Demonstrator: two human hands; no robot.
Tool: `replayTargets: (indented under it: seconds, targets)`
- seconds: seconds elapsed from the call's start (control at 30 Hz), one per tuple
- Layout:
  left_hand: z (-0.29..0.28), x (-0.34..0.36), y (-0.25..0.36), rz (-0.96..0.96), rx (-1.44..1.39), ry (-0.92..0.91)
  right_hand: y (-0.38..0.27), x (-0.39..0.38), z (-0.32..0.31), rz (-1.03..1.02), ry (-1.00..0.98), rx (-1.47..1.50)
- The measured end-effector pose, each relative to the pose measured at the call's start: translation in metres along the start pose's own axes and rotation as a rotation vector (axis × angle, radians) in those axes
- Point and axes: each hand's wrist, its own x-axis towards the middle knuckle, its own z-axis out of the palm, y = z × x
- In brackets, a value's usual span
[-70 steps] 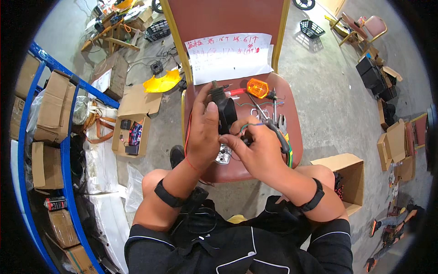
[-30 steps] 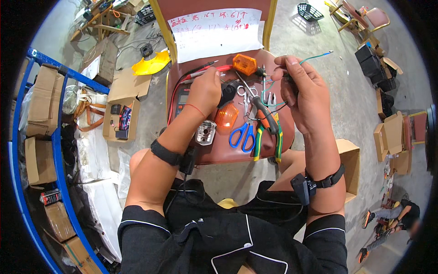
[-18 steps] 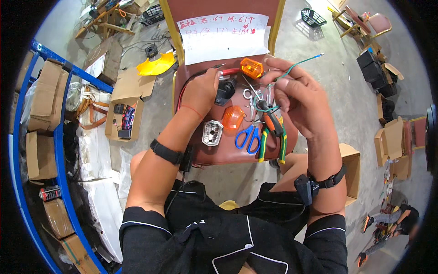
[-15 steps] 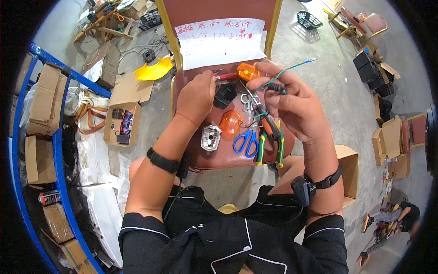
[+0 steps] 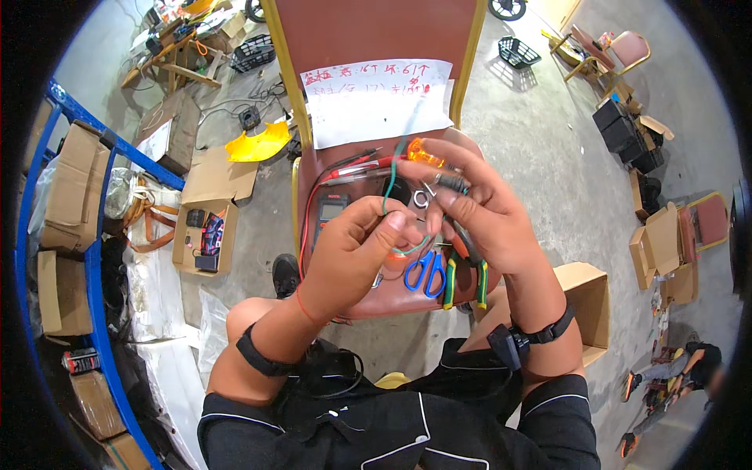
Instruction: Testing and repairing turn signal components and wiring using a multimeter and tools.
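Note:
My left hand [image 5: 352, 254] pinches a thin green wire [image 5: 390, 188], which rises blurred over the chair seat. My right hand [image 5: 489, 223] is curled around a small dark socket-like part [image 5: 451, 182], with the wire near its fingers. Beneath and around both hands on the red chair seat [image 5: 368, 305] lie a multimeter [image 5: 332, 207] with red and black probes [image 5: 352, 166], an amber lamp [image 5: 417, 150], a partly hidden black housing [image 5: 395, 190], blue scissors [image 5: 425, 272] and green-yellow handled pliers [image 5: 479, 286]. Other small tools there are partly covered by my hands.
Paper [image 5: 376, 117] leans on the chair back. Blue shelving [image 5: 102, 313] with boxes stands left, near an open carton [image 5: 200, 243] and yellow plastic panel [image 5: 257, 142]. Another carton [image 5: 587, 305] sits by my right leg. A person [image 5: 689, 376] works at the far lower right.
My left hand has come down and right from among the probes and black housing to pinch the green wire beside my right hand. The wire now stands more upright; the black housing lies on the seat.

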Motion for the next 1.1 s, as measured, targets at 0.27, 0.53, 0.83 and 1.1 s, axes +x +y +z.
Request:
replayTargets:
  seconds: [0.27, 0.53, 0.83, 1.1]
  targets:
    - [-0.003, -0.001, -0.008, 0.123, 0.026, 0.027, 0.012, 0.007, -0.013, -0.181, 0.434, -0.812]
    - [0.0, 0.004, -0.012, -0.088, 0.03, 0.111, 0.013, 0.005, -0.016, -0.134, 0.315, 0.071]
    - [0.018, 0.001, -0.011, -0.443, -0.105, -0.153, 0.003, -0.003, -0.019, -0.247, 0.413, 0.309]
    - [0.035, -0.001, -0.043, -0.541, -0.415, -0.575, 0.008, -0.007, 0.005, -0.364, 0.5, 0.081]
